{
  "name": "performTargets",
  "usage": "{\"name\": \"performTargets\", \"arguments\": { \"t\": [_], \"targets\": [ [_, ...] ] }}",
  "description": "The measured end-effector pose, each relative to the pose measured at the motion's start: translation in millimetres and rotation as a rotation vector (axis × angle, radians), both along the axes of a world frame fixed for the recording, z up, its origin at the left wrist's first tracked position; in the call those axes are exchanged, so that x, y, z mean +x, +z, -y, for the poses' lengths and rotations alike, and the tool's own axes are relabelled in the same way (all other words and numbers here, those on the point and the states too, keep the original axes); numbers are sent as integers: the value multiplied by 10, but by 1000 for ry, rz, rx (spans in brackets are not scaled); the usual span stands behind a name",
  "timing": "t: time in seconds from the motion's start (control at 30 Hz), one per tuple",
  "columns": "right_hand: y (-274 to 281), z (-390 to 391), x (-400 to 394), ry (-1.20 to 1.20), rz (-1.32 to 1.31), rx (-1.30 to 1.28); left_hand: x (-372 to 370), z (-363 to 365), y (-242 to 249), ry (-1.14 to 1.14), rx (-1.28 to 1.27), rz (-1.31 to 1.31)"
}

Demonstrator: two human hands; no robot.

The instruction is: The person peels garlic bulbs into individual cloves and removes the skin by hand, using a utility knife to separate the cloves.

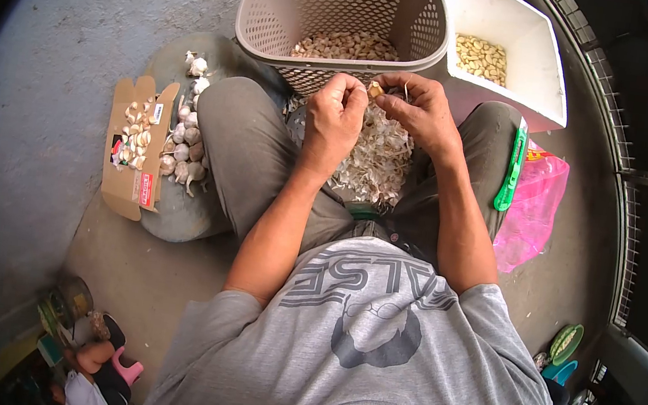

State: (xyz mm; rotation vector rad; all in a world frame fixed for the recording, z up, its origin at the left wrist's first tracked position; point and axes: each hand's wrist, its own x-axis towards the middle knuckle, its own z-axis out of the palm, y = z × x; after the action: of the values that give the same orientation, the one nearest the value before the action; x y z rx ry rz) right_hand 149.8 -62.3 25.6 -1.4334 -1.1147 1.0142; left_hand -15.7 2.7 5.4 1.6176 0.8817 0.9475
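Observation:
My right hand (425, 116) pinches a brownish garlic clove (375, 89) between thumb and fingertips. Close beside it, my left hand (336, 115) is closed in a pinch near the clove; whatever its fingertips hold is hidden. Papery garlic skins (377, 164) lie heaped between my legs, below both hands. Just beyond the hands stands a taupe perforated basket (254, 12) with unpeeled garlic cloves (347, 46) in the bottom. To its right, a white foam box (534, 70) contains pale peeled cloves (481, 58).
Left of my leg, whole garlic bulbs (186, 137) and a cardboard tray (122, 190) of loose cloves rest on a round grey surface (168, 224). A green utility knife (511, 169) lies on my right knee, beside a pink plastic bag (538, 200). Another person (96, 361) sits lower left.

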Motion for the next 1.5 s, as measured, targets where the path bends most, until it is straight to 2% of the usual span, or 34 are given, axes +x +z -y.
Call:
{"name": "performTargets", "arguments": {
  "t": [0.2, 0.3, 0.4, 0.5, 0.63, 0.7, 0.73, 0.8, 0.87, 0.9, 0.93, 0.97, 1.03, 1.13, 1.27, 1.37, 1.5],
  "targets": [
    [-109, -31, 9, 6, 98, 99, 11, 10, -12, -31, 23, 70],
    [-136, -23, 20, 20, 4, 39, -12, -5, -6, -43, 2, 64],
    [-69, -8, 17, 31, -125, 51, -45, 0, 87, -36, 6, -79],
    [-65, 3, 53, 4, -383, 59, -27, -18, 9, -36, 155, -184],
    [-86, -26, 63, -62, -497, 31, 41, 35, 38, -63, -134, 138],
    [-86, -18, 61, 28, -243, -35, 29, -22, -14, -135, -250, 234],
    [-84, -9, 73, 153, -261, -52, -10, -52, -34, -162, -207, 165],
    [-88, -11, 128, 391, -332, -51, -24, -47, -5, -111, -441, 322],
    [-53, -2, 191, 400, -404, -18, -76, -116, 22, -101, -573, 381],
    [-14, 8, 189, 401, -442, -6, -109, -163, 15, -107, -667, 496],
    [-34, -70, 105, 172, -602, 91, -132, -198, 3, -113, -763, 609],
    [-18, -122, 87, -99, -678, 77, -139, -208, -15, -120, -860, 721],
    [-64, -213, 127, -305, -498, 11, -131, -194, -40, -128, -851, 724],
    [-123, -206, 105, -147, -366, 34, -119, -192, -27, -159, -865, 771],
    [-299, -116, -86, -102, -691, 78, -34, -160, -64, -90, -694, 461],
    [-178, -104, -160, -82, -717, 58, 56, -22, -68, -256, -470, 328],
    [-150, -93, -192, -92, -537, 25, 74, 114, 84, -138, -269, 192]
  ]
}}
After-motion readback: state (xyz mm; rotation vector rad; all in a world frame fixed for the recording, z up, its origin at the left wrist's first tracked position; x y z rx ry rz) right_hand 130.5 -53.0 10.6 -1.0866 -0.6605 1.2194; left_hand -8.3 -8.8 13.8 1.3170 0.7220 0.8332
